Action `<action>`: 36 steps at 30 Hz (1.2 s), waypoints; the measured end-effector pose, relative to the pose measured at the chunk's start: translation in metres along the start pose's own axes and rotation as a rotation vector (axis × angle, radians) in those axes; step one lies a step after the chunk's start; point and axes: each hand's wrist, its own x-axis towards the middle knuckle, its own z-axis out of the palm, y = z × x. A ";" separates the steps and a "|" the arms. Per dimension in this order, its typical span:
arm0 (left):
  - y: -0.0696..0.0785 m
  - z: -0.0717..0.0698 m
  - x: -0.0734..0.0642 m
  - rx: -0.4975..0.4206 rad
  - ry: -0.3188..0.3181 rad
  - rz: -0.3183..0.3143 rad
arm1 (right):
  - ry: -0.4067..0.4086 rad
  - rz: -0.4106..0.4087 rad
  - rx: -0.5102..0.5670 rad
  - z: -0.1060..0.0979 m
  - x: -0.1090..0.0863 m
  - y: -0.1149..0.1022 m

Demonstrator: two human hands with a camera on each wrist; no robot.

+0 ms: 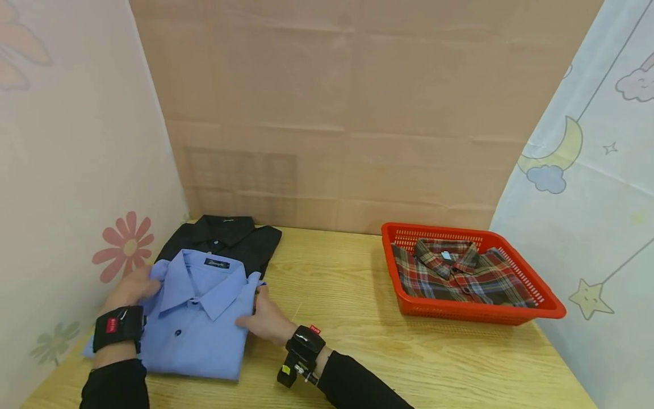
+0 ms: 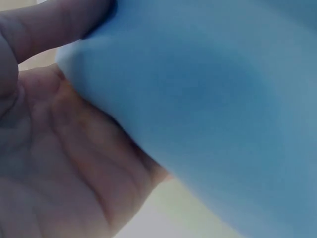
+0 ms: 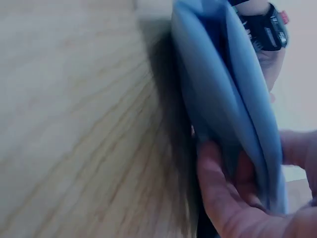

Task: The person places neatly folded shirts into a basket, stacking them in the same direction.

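Observation:
A folded light blue dress shirt (image 1: pixel 204 335), collar toward the far side, is held at its two sides near the shoulders. My left hand (image 1: pixel 130 288) grips its left edge; in the left wrist view the thumb (image 2: pixel 54 25) lies over the cloth and the palm is beneath. On the right edge, my right hand (image 1: pixel 268 318) pinches the layers, with fingers (image 3: pixel 213 173) under the fold in the right wrist view. Just behind, a folded black shirt (image 1: pixel 225 241) lies on the table, partly covered by the blue one.
A red plastic basket (image 1: pixel 475 313) stands at the right of the wooden table (image 1: pixel 327 272), holding a folded plaid shirt (image 1: pixel 460 275). Brown paper (image 1: pixel 347 113) covers the back, and printed cloth walls (image 1: pixel 76 142) close off both sides.

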 end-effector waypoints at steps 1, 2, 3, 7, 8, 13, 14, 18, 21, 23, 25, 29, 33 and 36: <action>0.001 0.001 0.001 0.008 0.006 0.024 | 0.012 -0.002 0.041 -0.002 -0.001 0.000; 0.002 0.001 0.001 0.004 0.005 0.041 | 0.027 -0.004 0.084 -0.003 -0.001 0.000; 0.003 0.002 0.002 0.004 0.004 0.056 | 0.044 -0.006 0.120 -0.005 -0.002 0.000; 0.011 0.004 0.006 -0.020 -0.033 0.093 | 0.137 -0.024 0.215 -0.012 -0.003 0.000; 0.014 0.005 0.006 -0.034 -0.048 0.104 | 0.164 -0.027 0.237 -0.014 -0.003 0.000; 0.033 0.014 0.007 -0.078 -0.061 0.143 | 0.247 0.001 0.345 -0.025 -0.002 0.005; 0.036 0.016 0.007 -0.085 -0.058 0.152 | 0.262 0.024 0.357 -0.028 -0.002 0.006; 0.046 0.022 0.010 -0.098 -0.039 0.166 | 0.299 0.109 0.428 -0.038 -0.002 0.010; 0.051 0.026 0.012 -0.108 -0.028 0.170 | 0.255 0.154 0.541 -0.045 -0.004 0.012; 0.055 0.029 0.014 -0.106 -0.022 0.176 | 0.204 0.185 0.605 -0.049 -0.006 0.013; 0.059 0.032 0.014 -0.097 -0.012 0.184 | 0.155 0.210 0.620 -0.052 -0.008 0.014; 0.068 0.037 0.016 -0.097 0.003 0.199 | 0.092 0.220 0.544 -0.055 -0.015 0.017; 0.076 0.042 0.017 -0.115 -0.035 0.219 | 0.068 0.180 0.444 -0.059 -0.019 0.021; 0.080 0.045 0.019 -0.137 -0.094 0.238 | 0.092 0.154 0.404 -0.064 -0.020 0.023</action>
